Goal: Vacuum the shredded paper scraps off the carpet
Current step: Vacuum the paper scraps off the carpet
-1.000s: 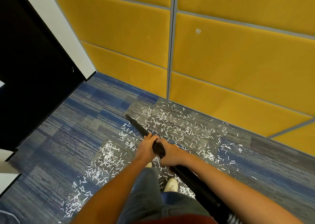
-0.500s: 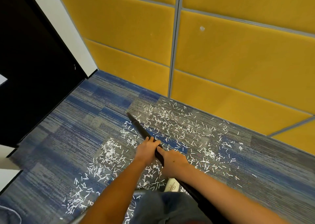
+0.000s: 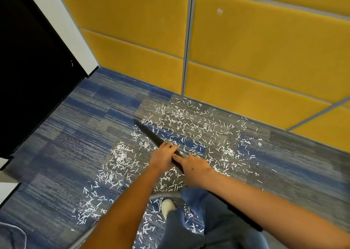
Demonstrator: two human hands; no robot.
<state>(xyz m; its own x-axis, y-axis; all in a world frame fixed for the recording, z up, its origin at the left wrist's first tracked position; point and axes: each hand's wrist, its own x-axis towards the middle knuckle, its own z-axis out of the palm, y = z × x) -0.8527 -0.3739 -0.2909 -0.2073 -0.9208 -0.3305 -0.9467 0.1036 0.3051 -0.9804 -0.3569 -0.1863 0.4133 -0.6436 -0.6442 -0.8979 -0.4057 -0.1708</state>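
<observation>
White shredded paper scraps lie scattered over the blue-grey carpet, thickest in the middle and toward the yellow wall. A black vacuum wand slants from lower right to upper left, its narrow tip on the carpet at the left edge of the scraps. My left hand grips the wand nearer the tip. My right hand grips it just behind, fingers wrapped round the tube. The wand's rear part is hidden under my right forearm.
A yellow padded wall bounds the carpet at the back. A black door or panel stands at the left. A grey vacuum hose curves across near my white shoe and blue trouser leg.
The view has tilted down and nearer to the floor. Both hands have pushed the wand slightly forward, and the grey hose has come into sight by my shoe.
</observation>
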